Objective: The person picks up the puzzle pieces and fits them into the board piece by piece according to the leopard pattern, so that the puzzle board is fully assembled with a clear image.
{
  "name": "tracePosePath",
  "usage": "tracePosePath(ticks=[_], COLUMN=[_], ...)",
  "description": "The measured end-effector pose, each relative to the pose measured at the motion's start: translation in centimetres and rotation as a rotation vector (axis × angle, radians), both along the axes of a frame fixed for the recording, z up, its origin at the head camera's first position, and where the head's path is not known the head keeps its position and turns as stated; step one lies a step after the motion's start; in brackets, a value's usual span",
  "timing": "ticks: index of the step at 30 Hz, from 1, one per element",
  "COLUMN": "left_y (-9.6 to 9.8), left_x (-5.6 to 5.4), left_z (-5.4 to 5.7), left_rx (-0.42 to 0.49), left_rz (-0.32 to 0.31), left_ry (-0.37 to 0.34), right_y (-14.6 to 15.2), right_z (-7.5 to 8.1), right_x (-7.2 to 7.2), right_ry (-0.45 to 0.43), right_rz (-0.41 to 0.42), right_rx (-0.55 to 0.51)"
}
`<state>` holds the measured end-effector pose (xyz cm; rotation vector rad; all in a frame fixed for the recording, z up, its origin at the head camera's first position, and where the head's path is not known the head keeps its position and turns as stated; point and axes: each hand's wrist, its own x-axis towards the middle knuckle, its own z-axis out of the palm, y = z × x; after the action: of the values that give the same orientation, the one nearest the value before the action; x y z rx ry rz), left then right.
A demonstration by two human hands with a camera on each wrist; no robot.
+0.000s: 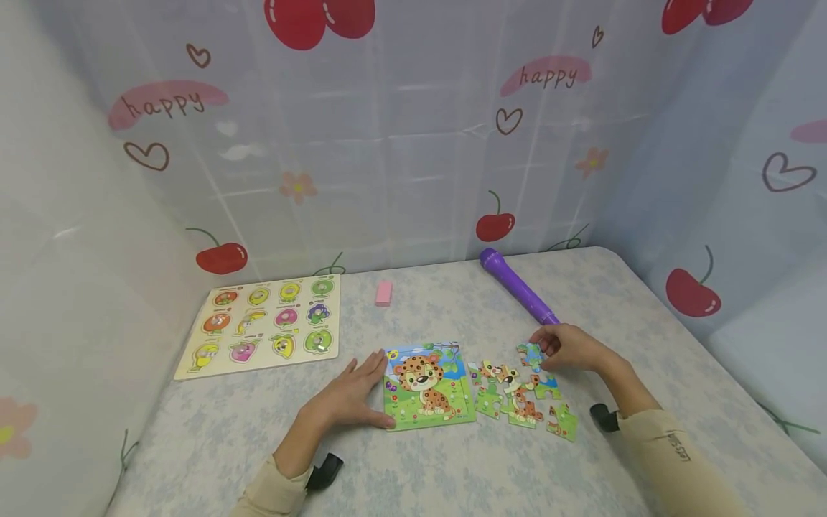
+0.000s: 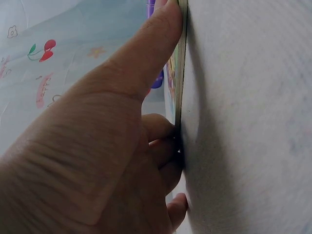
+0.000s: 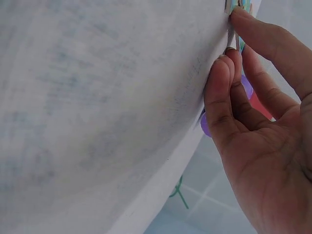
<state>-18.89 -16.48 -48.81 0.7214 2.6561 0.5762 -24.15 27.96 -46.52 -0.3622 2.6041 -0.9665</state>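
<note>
A square leopard picture board (image 1: 429, 388) lies flat in the middle of the table. My left hand (image 1: 345, 396) rests along its left side, thumb at the near corner and fingertips by the far one. In the left wrist view the thumb (image 2: 153, 41) lies against the board's edge. Right of the board, loose jigsaw pieces (image 1: 522, 406) lie partly joined into a similar leopard picture. At their far right corner my right hand (image 1: 571, 347) pinches a blue and green jigsaw piece (image 1: 532, 354) between thumb and fingers. Most of that piece is hidden in the right wrist view.
A wooden fruit peg board (image 1: 242, 362) lies at the left. A pink block (image 1: 384, 293) sits near the back edge. Behind my right hand lies a purple toy microphone (image 1: 520, 289). Printed curtains (image 1: 400, 143) enclose the back and sides of the table.
</note>
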Motion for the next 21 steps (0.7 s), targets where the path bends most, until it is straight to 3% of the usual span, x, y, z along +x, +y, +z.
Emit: tracePosePath(ticks=[21], left_y=[0.11], left_x=[0.12], left_z=[0.51], left_rx=[0.007], left_rz=[-0.001], left_ry=[-0.003], right_y=[0.65], right_z=[0.19], right_x=[0.07], right_ry=[-0.02], right_rz=[0.045], right_rx=[-0.044])
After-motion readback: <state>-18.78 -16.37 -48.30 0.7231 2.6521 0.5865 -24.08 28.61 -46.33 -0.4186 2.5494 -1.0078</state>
